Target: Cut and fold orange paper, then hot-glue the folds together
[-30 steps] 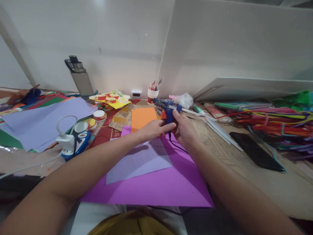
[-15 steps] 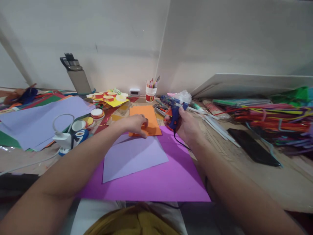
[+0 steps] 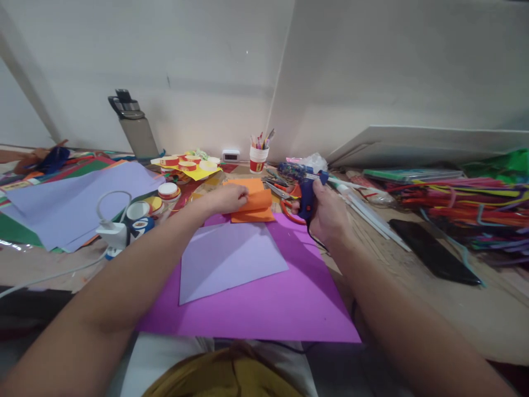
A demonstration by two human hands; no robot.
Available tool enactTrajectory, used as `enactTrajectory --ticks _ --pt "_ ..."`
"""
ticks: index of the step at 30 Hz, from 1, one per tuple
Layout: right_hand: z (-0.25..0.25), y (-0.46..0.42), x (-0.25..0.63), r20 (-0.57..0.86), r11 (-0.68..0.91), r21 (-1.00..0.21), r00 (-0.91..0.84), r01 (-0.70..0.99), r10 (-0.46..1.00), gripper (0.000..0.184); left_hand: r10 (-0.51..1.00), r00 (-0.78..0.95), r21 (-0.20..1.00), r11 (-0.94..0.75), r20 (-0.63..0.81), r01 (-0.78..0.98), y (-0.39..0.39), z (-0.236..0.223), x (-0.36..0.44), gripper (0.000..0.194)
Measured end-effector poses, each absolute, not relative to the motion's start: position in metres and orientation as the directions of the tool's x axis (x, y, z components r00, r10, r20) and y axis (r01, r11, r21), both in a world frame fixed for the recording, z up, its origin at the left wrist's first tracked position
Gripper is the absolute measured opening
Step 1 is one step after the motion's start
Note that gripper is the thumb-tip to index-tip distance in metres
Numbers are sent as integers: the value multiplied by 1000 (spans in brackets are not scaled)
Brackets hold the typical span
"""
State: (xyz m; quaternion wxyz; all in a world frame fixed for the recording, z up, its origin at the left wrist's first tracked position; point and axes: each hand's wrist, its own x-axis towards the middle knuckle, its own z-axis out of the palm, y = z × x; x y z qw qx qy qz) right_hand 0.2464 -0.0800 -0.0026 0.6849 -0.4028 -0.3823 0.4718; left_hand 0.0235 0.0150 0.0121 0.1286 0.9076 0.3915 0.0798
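Note:
In my right hand (image 3: 328, 209) is a dark blue glue gun (image 3: 306, 194), its nozzle end pointing left and away from me, its cord hanging below. My left hand (image 3: 232, 198) pinches the near edge of an orange sheet (image 3: 257, 202), which curls up over more orange paper lying flat. Just in front of the orange paper, a pale lilac sheet (image 3: 231, 262) rests on a large purple sheet (image 3: 264, 317). Scissors (image 3: 292, 216) with orange handles lie beside the glue gun, partly hidden by it and my fingers.
A paper cup of pencils (image 3: 257, 160) and a bottle (image 3: 138, 138) stand along the wall. Left are lilac sheets (image 3: 74, 198), a white charger (image 3: 112, 236) and small tubs (image 3: 168, 191). Right lie a black phone (image 3: 433, 251) and bundled pipe cleaners (image 3: 475, 207).
My left hand has closed on the orange sheet and lifted its near edge, so it now curls. My right hand has shifted slightly right with the glue gun.

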Motion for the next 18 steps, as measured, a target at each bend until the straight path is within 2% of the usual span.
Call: enactTrajectory --ticks 5,9,14,18 --pt "-5 -80 247 184 251 -943 288 -218 940 36 782 563 406 -622 268 670 37 3 13 27" --pt "-16 -77 250 163 194 -977 270 -90 949 31 833 435 510 -554 343 658 46 -1 7 27" --pt "-17 -77 251 148 176 -977 221 -116 964 30 870 429 653 -473 242 591 47 -4 2 22" --pt "-4 -82 255 146 183 -968 208 -171 967 32 900 408 759 -372 153 534 42 -7 6 30"
